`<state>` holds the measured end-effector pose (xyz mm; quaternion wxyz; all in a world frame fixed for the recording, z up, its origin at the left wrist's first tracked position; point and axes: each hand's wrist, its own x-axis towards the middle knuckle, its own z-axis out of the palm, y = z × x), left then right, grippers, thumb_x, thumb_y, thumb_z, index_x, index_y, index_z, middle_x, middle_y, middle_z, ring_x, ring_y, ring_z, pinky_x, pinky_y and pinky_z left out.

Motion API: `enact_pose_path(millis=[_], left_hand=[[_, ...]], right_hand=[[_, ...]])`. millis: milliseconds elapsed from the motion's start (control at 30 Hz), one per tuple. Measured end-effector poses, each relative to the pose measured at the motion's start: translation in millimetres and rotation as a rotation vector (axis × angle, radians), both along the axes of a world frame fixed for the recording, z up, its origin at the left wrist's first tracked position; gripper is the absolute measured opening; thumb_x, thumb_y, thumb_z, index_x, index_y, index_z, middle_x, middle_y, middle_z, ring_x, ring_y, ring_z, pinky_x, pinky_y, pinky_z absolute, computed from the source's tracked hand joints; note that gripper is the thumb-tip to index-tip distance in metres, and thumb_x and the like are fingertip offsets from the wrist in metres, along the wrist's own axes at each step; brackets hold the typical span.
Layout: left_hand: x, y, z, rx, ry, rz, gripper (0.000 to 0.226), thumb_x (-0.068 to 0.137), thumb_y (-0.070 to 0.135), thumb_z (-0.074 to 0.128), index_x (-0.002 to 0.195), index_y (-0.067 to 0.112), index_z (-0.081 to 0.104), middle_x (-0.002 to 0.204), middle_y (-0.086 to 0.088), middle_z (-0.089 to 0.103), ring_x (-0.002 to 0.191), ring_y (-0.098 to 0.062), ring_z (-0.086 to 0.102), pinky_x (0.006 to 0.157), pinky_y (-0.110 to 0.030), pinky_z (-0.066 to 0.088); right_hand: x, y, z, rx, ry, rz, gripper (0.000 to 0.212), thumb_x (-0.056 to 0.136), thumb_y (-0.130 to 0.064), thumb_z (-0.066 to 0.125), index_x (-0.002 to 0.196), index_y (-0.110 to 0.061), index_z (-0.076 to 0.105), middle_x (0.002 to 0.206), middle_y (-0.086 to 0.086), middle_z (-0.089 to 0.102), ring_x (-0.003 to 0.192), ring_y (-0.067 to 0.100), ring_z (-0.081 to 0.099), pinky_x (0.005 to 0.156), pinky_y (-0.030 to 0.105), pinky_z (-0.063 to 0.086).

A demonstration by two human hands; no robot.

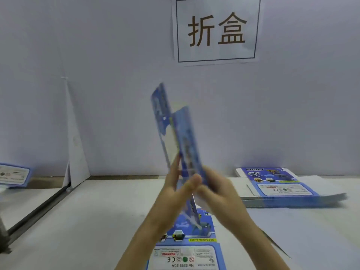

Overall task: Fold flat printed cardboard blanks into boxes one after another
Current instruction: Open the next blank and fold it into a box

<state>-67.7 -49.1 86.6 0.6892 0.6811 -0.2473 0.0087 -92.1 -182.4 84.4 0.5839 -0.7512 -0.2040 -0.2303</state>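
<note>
Nearest the camera, one flat blank (187, 252) was laid printed face up on the white table (97, 221), its glossy blue surface marked with a warning panel and a model number. Above it, a second blank (175, 129) was held upright and edge-on, blurred by motion, so that two thin panels were seen slightly parted at the top. It was pinched low down by the left hand (175, 184), with the thumb laid across the near face and the fingers stretched up the far side. The right hand (216, 190) was wrapped round its lower right edge with fingers curled, though the exact grip was hidden by blur. The step was judged to be the opening of the flattened sleeve into a tube. For the next move, the opposite creases would need to be pressed toward each other until the panels squared up, and the end flaps then tucked in. Thin, stiff, coated card was suggested, easily creased. A fanned stack of blanks (282, 186) was seen far right.
</note>
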Motion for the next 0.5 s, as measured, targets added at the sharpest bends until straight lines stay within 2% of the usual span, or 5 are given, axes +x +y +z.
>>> enact_pose_path(millis=[100,167,233,400,500], left_hand=[[1,4,4,-0.216,0.146,-0.036,0.059,0.076,0.041,0.075,0.127,0.017,0.056,0.107,0.001,0.072,0.101,-0.014,0.068,0.078,-0.03,0.056],[3,13,7,-0.207,0.243,0.015,0.037,0.08,0.029,0.066,0.112,0.01,0.064,0.102,-0.009,0.073,0.092,-0.022,0.071,0.066,-0.028,0.057],[6,20,8,-0.147,0.305,0.008,0.024,0.092,0.021,0.055,0.112,0.012,0.063,0.101,-0.01,0.074,0.087,-0.026,0.072,0.059,-0.03,0.057],[9,23,5,-0.166,0.376,0.071,0.021,0.094,0.016,0.051,0.111,0.009,0.062,0.092,-0.013,0.074,0.071,-0.026,0.072,0.052,-0.031,0.058],[8,25,4,-0.153,0.347,0.001,0.025,0.085,0.025,0.063,0.107,0.013,0.065,0.095,-0.007,0.074,0.076,-0.017,0.073,0.053,-0.027,0.056]], right_hand=[[-4,11,-1,-0.208,0.069,0.254,0.031,0.093,-0.048,0.047,0.119,-0.064,0.052,0.134,-0.044,0.038,0.13,-0.016,0.032,0.101,0.013,0.039],[-2,6,-4,-0.222,0.139,0.258,0.031,0.093,-0.046,0.042,0.109,-0.072,0.051,0.134,-0.048,0.032,0.133,-0.016,0.025,0.11,0.021,0.031],[1,3,-9,-0.295,0.153,0.205,0.037,0.09,-0.045,0.046,0.108,-0.077,0.045,0.137,-0.049,0.028,0.134,-0.017,0.022,0.108,0.019,0.03],[7,-7,-15,-0.351,0.165,0.121,0.064,0.071,-0.064,0.067,0.129,-0.066,0.039,0.141,-0.041,0.032,0.131,-0.016,0.03,0.097,0.01,0.036],[10,-9,-17,-0.486,0.106,-0.023,0.067,0.074,-0.071,0.059,0.136,-0.059,0.035,0.147,-0.035,0.028,0.137,-0.01,0.026,0.105,0.013,0.033]])
